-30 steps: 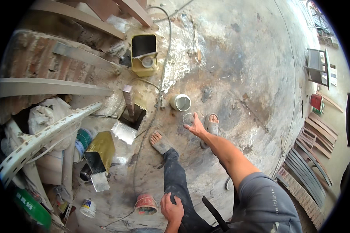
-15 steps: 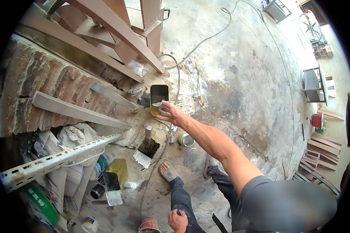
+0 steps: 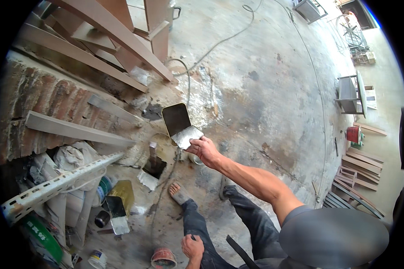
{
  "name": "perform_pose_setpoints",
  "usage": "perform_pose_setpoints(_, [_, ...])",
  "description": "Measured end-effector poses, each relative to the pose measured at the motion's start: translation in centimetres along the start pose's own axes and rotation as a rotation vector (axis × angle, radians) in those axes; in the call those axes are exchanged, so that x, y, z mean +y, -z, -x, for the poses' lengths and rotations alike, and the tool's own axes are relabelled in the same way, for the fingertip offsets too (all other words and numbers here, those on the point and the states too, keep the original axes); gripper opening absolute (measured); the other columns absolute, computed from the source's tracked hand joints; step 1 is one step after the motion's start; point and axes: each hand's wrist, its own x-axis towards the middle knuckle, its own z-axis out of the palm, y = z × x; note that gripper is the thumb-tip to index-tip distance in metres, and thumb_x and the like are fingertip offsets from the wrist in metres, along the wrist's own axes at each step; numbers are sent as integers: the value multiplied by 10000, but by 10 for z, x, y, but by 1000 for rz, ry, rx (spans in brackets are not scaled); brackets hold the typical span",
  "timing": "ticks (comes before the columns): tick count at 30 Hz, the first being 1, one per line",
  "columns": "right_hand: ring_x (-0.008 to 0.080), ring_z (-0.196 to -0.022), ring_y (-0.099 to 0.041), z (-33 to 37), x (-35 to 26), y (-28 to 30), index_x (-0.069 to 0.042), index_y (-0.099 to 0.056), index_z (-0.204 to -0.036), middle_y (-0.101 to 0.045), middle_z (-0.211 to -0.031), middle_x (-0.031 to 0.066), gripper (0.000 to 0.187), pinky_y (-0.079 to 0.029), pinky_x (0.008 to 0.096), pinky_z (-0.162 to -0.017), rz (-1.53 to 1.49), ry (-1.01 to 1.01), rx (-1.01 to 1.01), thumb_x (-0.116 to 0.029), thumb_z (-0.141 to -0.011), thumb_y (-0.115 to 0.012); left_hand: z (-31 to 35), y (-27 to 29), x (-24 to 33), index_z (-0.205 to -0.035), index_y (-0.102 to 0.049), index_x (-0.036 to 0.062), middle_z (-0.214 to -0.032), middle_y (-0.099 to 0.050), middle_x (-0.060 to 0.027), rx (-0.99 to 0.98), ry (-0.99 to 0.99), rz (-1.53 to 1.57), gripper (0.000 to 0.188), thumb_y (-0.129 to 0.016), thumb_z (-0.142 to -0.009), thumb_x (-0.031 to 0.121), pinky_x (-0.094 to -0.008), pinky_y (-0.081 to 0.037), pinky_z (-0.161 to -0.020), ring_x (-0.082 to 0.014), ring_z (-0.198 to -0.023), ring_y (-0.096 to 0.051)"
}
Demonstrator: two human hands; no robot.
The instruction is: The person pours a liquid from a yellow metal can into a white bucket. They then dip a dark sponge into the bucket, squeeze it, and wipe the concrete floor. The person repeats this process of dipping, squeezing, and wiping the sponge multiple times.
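Note:
My right hand (image 3: 205,150) pinches the silver flap (image 3: 186,136) of a rectangular metal tin (image 3: 175,117). The tin's open mouth faces up and shows a dark inside; it is tilted. Partly behind that hand stands a round metal can (image 3: 195,159). My left hand (image 3: 192,246) is closed in a fist by my left leg, with a small dark thing showing at its top that I cannot make out. Ahead of my left foot, a second tin (image 3: 156,169) has a silver flap folded out and a wooden stick (image 3: 153,151) standing in it.
At far left lean brown wooden frames (image 3: 107,38) beside a brick stack (image 3: 54,96). A perforated metal bar (image 3: 63,181) lies over clutter near a yellow tin (image 3: 125,190). A red bucket (image 3: 163,258) sits by my left hand. A cable (image 3: 220,42) crosses the floor.
My right hand has closed on the tin's flap, and the tin has tilted. The view has shifted, moving the scene leftward. My left hand stays by the leg.

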Motion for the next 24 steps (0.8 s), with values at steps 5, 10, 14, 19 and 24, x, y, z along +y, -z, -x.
perform_pose_setpoints(5, [217,-937,-644,105,-25,24,72,-489,-1082,-563,-1038,121,290,-568,407,-883,234,-7,-20,-148,-951,-623,-9,8,28,-1033,-687,44,-1040,-650,-180,-173,-99,-79,291,-627,-865,274,-492,-465,-912,-374,-1044,-600])
perform_pose_setpoints(10, [202,-999,-645,183,-33,48,54,-546,-1092,-608,-1045,104,257,-558,393,-887,323,-116,104,-172,-977,-586,-99,-67,43,-1364,-525,27,-1354,-580,-196,-412,190,1026,504,-558,-995,370,-423,-427,-1052,-295,-1290,-536])
perform_pose_setpoints(14, [166,-1013,-645,226,-44,63,41,-563,-1209,-657,-1134,89,276,-541,363,-908,344,-195,76,-143,-1011,-508,-135,-102,76,-1520,-283,34,-1589,-305,-135,-513,467,1705,674,-515,-1023,426,-483,-279,-1188,-265,-1496,-249])
perform_pose_setpoints(19, [163,-1021,-636,250,-59,62,29,-589,-1199,-657,-1125,71,259,-534,357,-922,533,-430,10,-136,-1024,-493,-144,-164,36,-1447,-422,63,-1452,-484,-80,-572,495,1858,540,-480,-1040,414,-398,-383,-1101,-218,-1362,-435])
perform_pose_setpoints(24, [154,-993,-636,251,-43,96,26,-597,-1181,-642,-1090,50,271,-537,341,-906,522,-533,23,-177,-1036,-491,-117,-169,32,-1331,-543,48,-1252,-620,-46,-526,584,1832,417,-464,-1059,355,-345,-454,-1006,-203,-1183,-569])
